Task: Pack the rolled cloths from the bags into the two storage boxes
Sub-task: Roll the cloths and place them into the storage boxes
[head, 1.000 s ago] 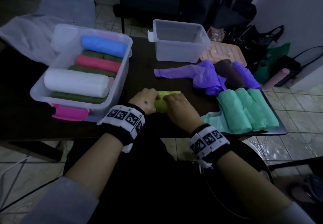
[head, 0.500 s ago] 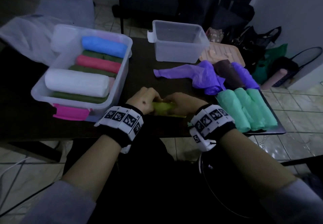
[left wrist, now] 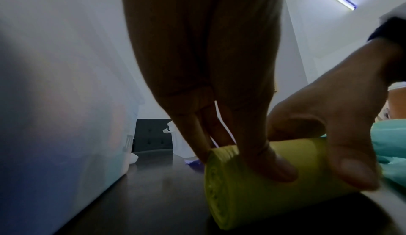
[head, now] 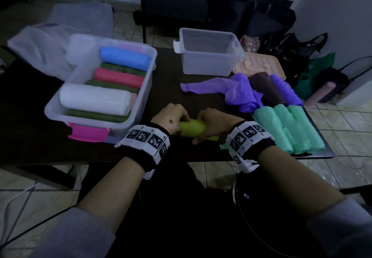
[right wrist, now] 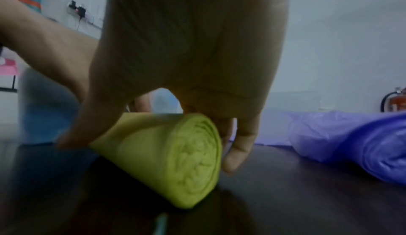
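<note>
Two hands met over one yellow-green rolled cloth (head: 192, 130) at the near edge of the dark table (head: 165, 88), the roll lying on its side on the tabletop between them. The left hand (head: 171, 120) curled round the roll's left end, thumb on the near side and fingers over the far side, as the left wrist view showed; the right hand (head: 214, 124) wrapped the right end the same way, its thumb pressed low on the near face. The right wrist view showed the spiral end of the roll just past that hand's fingers (right wrist: 239, 145). Black and white coded squares ran round both wrist bands (head: 148, 140), but no words on them could be read. To the left stood the larger storage box (head: 145, 94) with a pink latch (head: 88, 134), already packed with a white roll (head: 94, 99), dark green rolls, a pink roll (head: 118, 77) and a blue roll (head: 124, 58). A clear plastic bag (head: 40, 50) lay behind it. Farther back and right of centre stood the smaller storage box (head: 207, 64), with nothing visible inside it, beside a peach lid (head: 259, 66). Right of the hands lay purple bags (head: 237, 88), a dark brown roll (head: 265, 88) and three mint green bagged rolls (head: 287, 127) side by side near the table's right edge.
</note>
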{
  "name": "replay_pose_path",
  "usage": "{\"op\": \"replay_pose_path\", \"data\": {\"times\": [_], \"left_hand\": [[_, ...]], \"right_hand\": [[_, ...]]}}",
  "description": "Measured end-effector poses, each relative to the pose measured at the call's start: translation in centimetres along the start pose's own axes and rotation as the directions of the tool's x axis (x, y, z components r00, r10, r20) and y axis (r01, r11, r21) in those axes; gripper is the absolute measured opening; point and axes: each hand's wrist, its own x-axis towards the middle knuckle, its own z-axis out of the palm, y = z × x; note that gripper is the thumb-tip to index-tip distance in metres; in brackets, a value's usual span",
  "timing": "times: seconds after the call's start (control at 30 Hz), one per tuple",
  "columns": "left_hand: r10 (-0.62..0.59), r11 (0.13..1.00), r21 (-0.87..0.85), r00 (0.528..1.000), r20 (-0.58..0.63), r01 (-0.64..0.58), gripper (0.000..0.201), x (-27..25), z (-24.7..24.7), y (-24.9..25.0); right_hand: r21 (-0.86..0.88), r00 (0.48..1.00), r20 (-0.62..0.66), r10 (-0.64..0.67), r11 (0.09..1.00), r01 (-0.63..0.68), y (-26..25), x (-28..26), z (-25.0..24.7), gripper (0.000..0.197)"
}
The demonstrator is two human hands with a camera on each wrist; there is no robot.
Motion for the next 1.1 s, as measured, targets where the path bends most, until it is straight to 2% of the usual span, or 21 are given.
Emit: {"op": "replay_pose_path", "data": {"times": [0.1, 0.23, 0.43, 0.5, 0.57, 0.67, 0.77, 0.83, 0.9, 1.0, 1.03, 1.1], "left_hand": [[0.007, 1.0, 0.0, 1.0, -0.003, -0.007, 0.056, -0.2, -0.3, 0.0], [0.041, 0.999, -0.004, 0.999, 0.026, -0.041, 0.05, -0.5, -0.7, 0.4], [0.06, 0.998, 0.004, 0.996, 0.063, -0.06, 0.051, -1.0, -0.7, 0.6], [0.108, 0.994, -0.028, 0.994, -0.03, -0.109, 0.053, -1.7, -1.2, 1.0], [0.171, 0.975, -0.106, 0.962, -0.214, -0.197, 0.05, -2.9, -2.6, 1.7], [0.191, 0.928, -0.19, 0.845, -0.5, -0.322, 0.04, -5.2, -6.1, 2.2], [0.048, 0.922, -0.24, 0.706, -0.706, -0.303, 0.033, -7.2, -9.0, 0.3], [-0.095, 0.94, -0.278, 0.634, -0.767, -0.196, 0.034, -8.5, -10.1, -2.1], [-0.253, 0.936, -0.347, 0.576, -0.777, -0.058, 0.037, -9.8, -10.5, -5.0], [-0.479, 0.862, -0.489, 0.529, -0.7, 0.133, 0.041, -11.5, -10.2, -8.7], [-0.529, 0.834, -0.522, 0.527, -0.665, 0.178, 0.04, -11.9, -9.9, -9.6], [-0.596, 0.78, -0.586, 0.546, -0.589, 0.219, 0.041, -12.5, -9.1, -10.9]], "right_hand": [[0.161, 1.0, -0.019, -0.005, 0.987, 0.008, 0.1, -0.4, 0.9, 0.068], [0.102, 0.995, -0.087, -0.053, 0.993, 0.062, 0.2, -0.8, 2.5, 0.061], [0.081, 0.971, -0.213, -0.109, 0.988, 0.129, 0.7, -1.3, 4.1, 0.056], [0.065, 0.954, -0.278, -0.113, 0.989, 0.136, 0.5, -1.6, 3.4, 0.056], [0.087, 0.913, -0.394, -0.103, 0.985, 0.148, 0.0, -1.7, 2.0, 0.054], [0.182, 0.803, -0.592, -0.065, 0.96, 0.212, -1.9, -1.7, -0.5, 0.047], [0.252, 0.736, -0.675, -0.052, 0.922, 0.296, -5.3, -0.8, -2.9, 0.043], [0.237, 0.69, -0.717, -0.094, 0.899, 0.369, -8.0, 0.1, -3.9, 0.044], [0.203, 0.654, -0.739, -0.16, 0.873, 0.443, -11.0, 0.9, -4.7, 0.045], [0.121, 0.652, -0.71, -0.267, 0.865, 0.487, -14.8, 2.4, -5.4, 0.044], [0.089, 0.66, -0.688, -0.302, 0.867, 0.49, -15.8, 3.1, -5.5, 0.046], [0.039, 0.712, -0.611, -0.347, 0.885, 0.464, -17.4, 4.4, -5.7, 0.051]]}}
